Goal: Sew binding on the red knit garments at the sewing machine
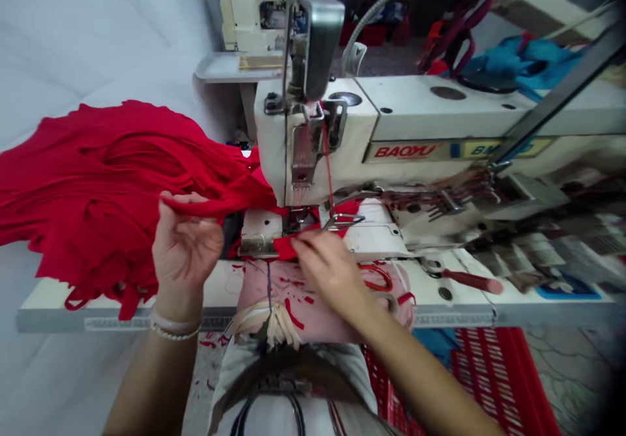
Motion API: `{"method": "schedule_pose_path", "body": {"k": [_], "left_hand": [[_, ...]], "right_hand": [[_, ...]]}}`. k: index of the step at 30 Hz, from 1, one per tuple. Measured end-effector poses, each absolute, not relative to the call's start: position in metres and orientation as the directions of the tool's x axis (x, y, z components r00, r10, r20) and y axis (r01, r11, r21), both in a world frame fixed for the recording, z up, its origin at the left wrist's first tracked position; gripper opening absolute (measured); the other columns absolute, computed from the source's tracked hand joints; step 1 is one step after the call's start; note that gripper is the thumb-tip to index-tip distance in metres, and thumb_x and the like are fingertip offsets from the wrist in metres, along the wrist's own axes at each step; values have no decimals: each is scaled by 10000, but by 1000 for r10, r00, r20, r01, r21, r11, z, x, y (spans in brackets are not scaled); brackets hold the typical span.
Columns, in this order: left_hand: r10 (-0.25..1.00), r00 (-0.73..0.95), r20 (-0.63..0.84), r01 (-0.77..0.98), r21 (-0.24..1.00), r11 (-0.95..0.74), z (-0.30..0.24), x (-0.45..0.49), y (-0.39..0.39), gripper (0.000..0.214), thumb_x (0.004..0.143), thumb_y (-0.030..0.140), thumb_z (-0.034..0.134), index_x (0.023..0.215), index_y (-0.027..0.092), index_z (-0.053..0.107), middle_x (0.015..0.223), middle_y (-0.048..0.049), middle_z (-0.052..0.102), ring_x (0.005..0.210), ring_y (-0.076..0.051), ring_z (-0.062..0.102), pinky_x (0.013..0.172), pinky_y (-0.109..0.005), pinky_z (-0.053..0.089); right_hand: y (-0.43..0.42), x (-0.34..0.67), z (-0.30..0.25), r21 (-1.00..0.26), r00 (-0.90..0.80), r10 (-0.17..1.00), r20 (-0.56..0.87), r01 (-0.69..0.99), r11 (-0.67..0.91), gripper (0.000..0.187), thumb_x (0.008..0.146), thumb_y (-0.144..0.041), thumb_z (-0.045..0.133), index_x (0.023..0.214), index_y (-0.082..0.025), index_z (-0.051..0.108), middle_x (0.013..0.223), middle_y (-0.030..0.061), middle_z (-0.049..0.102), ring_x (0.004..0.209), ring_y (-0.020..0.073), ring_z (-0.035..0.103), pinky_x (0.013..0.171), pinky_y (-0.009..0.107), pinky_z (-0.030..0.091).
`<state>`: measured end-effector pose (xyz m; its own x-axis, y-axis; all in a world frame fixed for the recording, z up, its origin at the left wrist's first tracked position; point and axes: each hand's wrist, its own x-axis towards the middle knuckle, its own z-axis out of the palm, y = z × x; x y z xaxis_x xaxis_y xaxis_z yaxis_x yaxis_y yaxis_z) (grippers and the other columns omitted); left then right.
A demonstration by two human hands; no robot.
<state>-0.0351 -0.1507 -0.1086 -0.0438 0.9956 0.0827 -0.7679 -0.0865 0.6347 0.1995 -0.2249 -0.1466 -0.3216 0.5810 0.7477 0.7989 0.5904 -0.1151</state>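
A white sewing machine [415, 116] stands before me, red thread running down its front. My left hand [184, 247], palm up, pinches the edge of a red fabric piece [244, 195] that stretches right toward the presser foot [297, 218]. Close to the needle area, my right hand [327, 270] has its fingers closed on a small red fabric end [283, 248]. Whether that end belongs to the same piece is hidden. A large heap of red fabric [112, 182] lies to the left of the machine.
Red-handled scissors [379, 277] lie right of my right hand, and a red-handled screwdriver [472, 281] farther right. Red scraps dot the pink cloth [264, 286] at the table's front edge. A red plastic crate [493, 377] is below right. Another sewing machine [244, 9] stands behind.
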Motion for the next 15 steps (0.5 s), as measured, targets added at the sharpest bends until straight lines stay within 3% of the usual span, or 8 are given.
{"method": "schedule_pose_path", "body": {"k": [3,4,5,7,9,10,12,15], "left_hand": [[912,158,377,-337,889,-309,-107,-7,-153,72,797,257,762,855,218,744,841,19,720,757,-98,684,617,-160,541],[845,264,465,-113,885,-451,-111,-2,-155,58,816,221,734,865,193,746,875,-15,722,792,-119,687,679,-199,554],[759,380,529,106,790,-604,-116,1,-157,75,849,183,686,890,180,748,922,-42,722,842,-135,684,745,-232,555],[572,577,583,408,401,-820,-128,3,-161,186,917,139,568,975,174,741,1002,-77,708,922,-158,654,811,-271,534],[472,677,565,543,49,-838,-137,3,-167,245,951,131,488,1039,148,716,1044,-107,683,941,-192,617,796,-307,523],[464,702,540,580,-55,-813,-140,2,-171,254,954,125,470,1055,123,703,1052,-121,670,937,-210,601,780,-323,518],[487,729,481,617,-151,-773,-140,1,-177,265,945,106,462,1100,83,676,1065,-139,650,925,-233,580,756,-344,510],[524,739,423,633,-170,-756,-137,1,-185,328,936,90,466,1216,111,634,1068,-123,635,903,-230,566,734,-341,493]], "right_hand": [[-215,193,-156,65,-496,594,634,799,598,234,923,-125,533,1113,-76,660,1102,145,683,1004,236,560,823,399,457],[-217,198,-157,82,-485,626,611,825,559,260,927,-179,557,1146,-80,655,1131,151,674,1021,255,550,825,417,447],[-219,203,-158,102,-466,659,590,853,512,303,928,-238,579,1188,-99,645,1152,153,666,1028,272,544,817,430,439],[-226,214,-158,163,-443,698,563,887,432,373,919,-303,609,1258,-150,622,1163,154,656,1009,291,541,789,435,431],[-233,220,-158,199,-448,702,553,890,410,364,909,-243,615,1262,-155,617,1159,158,651,1008,292,541,786,425,437],[-235,220,-158,198,-462,690,557,881,430,337,901,-183,608,1234,-130,627,1156,162,651,1017,286,541,799,415,447],[-235,217,-161,163,-486,651,583,855,492,283,882,-95,589,1159,-69,641,1154,173,654,1027,273,544,833,395,471],[-230,208,-164,-1,-406,632,660,841,541,241,875,-66,576,1108,-41,635,1121,176,668,1003,254,568,875,392,501]]}}
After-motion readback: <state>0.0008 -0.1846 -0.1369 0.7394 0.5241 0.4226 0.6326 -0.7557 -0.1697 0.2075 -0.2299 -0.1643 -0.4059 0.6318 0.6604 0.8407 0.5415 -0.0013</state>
